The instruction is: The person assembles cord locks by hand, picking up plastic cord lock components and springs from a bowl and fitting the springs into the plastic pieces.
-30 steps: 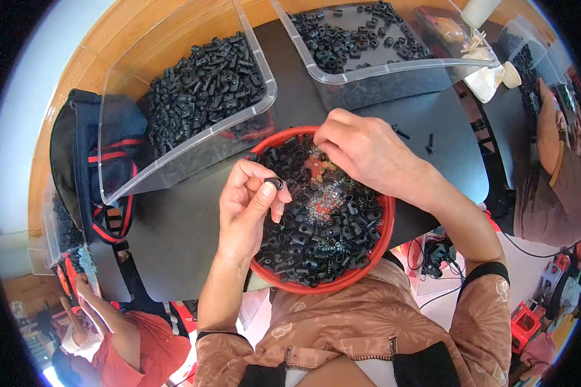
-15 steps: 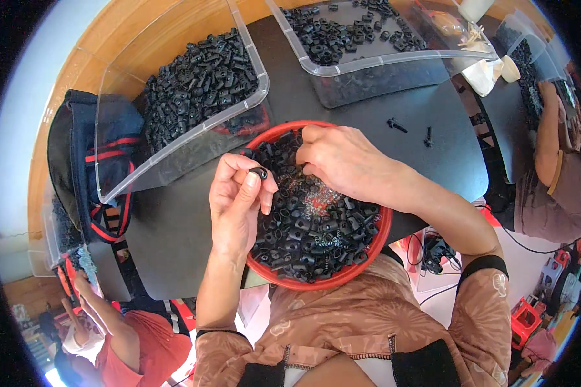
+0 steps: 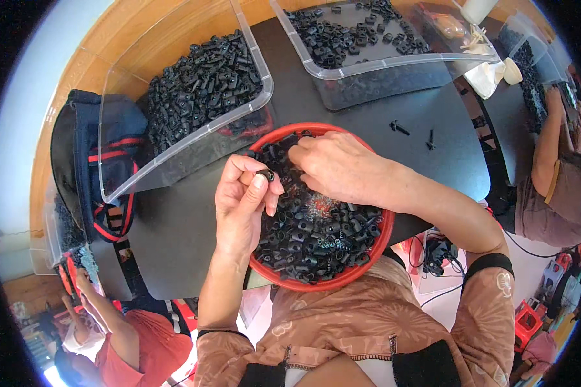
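A round red basin (image 3: 386, 240) full of small black plastic parts (image 3: 310, 242) stands in front of me at the table's near edge. Among the parts lie small metal springs (image 3: 321, 206), bunched near the middle. My left hand (image 3: 242, 200) is raised over the basin's left rim, with thumb and fingers closed on a small black plastic part (image 3: 266, 174) that has a round hole in its end. Inside the basin, toward its far side, my right hand (image 3: 332, 164) has its fingers bent down over the parts. Its fingertips are partly hidden, and whatever they pinch cannot be made out.
A clear bin (image 3: 268, 90) heaped with black parts stands at the far left, another clear bin (image 3: 368, 68) at the far right. Two black pieces (image 3: 399, 128) lie on the dark table (image 3: 445, 161). A dark bag (image 3: 97, 155) sits left. Co-workers (image 3: 155, 342) are at both sides.
My right hand has shifted slightly left and down within the basin. My left hand keeps hold of the black part, a little further right. The whole view has moved slightly.
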Action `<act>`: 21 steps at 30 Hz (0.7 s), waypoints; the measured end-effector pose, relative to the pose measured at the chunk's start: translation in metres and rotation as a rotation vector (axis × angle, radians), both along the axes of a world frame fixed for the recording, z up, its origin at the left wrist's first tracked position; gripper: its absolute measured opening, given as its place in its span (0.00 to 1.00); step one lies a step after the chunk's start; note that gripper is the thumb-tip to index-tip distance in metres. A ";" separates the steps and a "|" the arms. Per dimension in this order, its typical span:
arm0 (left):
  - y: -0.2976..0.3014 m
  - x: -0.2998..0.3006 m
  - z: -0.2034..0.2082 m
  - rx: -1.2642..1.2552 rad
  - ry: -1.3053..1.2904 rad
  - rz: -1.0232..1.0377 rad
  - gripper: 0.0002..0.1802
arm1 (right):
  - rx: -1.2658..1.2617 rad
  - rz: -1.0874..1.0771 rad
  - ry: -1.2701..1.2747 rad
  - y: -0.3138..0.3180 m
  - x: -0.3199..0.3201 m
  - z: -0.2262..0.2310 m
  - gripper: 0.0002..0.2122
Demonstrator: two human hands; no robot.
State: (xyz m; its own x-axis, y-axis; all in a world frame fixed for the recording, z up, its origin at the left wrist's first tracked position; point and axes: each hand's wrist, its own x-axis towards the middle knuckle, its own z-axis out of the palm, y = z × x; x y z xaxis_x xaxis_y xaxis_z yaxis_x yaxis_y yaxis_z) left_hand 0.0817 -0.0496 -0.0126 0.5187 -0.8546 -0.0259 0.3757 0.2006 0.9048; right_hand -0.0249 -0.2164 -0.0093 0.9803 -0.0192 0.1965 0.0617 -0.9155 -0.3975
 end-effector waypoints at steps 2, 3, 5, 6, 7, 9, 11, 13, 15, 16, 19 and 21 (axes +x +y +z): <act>0.000 0.000 0.000 -0.001 0.004 0.006 0.06 | 0.086 -0.023 -0.009 -0.003 -0.004 -0.001 0.06; 0.000 -0.001 0.002 0.004 0.006 0.002 0.06 | 0.172 -0.049 -0.015 -0.004 -0.006 -0.001 0.06; 0.000 -0.002 0.002 0.011 0.011 0.005 0.06 | 0.387 -0.065 -0.024 -0.004 -0.013 0.013 0.06; 0.001 -0.002 0.003 0.031 0.002 0.005 0.06 | 0.601 -0.086 -0.033 -0.002 -0.015 0.021 0.06; 0.000 -0.003 0.004 0.051 -0.008 0.002 0.05 | 0.602 -0.086 -0.033 0.000 -0.017 0.025 0.06; 0.001 -0.004 0.005 0.069 -0.044 0.005 0.06 | 0.830 -0.123 -0.087 0.006 -0.020 0.030 0.06; 0.000 -0.005 0.006 0.082 -0.081 0.001 0.06 | 0.917 -0.127 -0.092 0.012 -0.020 0.033 0.06; 0.000 -0.007 0.006 0.097 -0.105 0.017 0.06 | 1.006 -0.126 -0.096 0.015 -0.019 0.036 0.06; 0.000 -0.007 0.004 0.096 -0.122 0.031 0.06 | 1.064 -0.180 -0.007 0.016 -0.017 0.040 0.05; 0.000 -0.007 0.003 0.095 -0.139 0.045 0.06 | 1.064 -0.179 -0.006 0.017 -0.017 0.038 0.05; 0.000 -0.008 0.004 0.105 -0.148 0.033 0.06 | 0.984 -0.183 -0.133 0.020 -0.019 0.033 0.05; 0.002 -0.009 0.003 0.099 -0.173 0.041 0.07 | 1.077 -0.187 -0.098 0.021 -0.020 0.033 0.06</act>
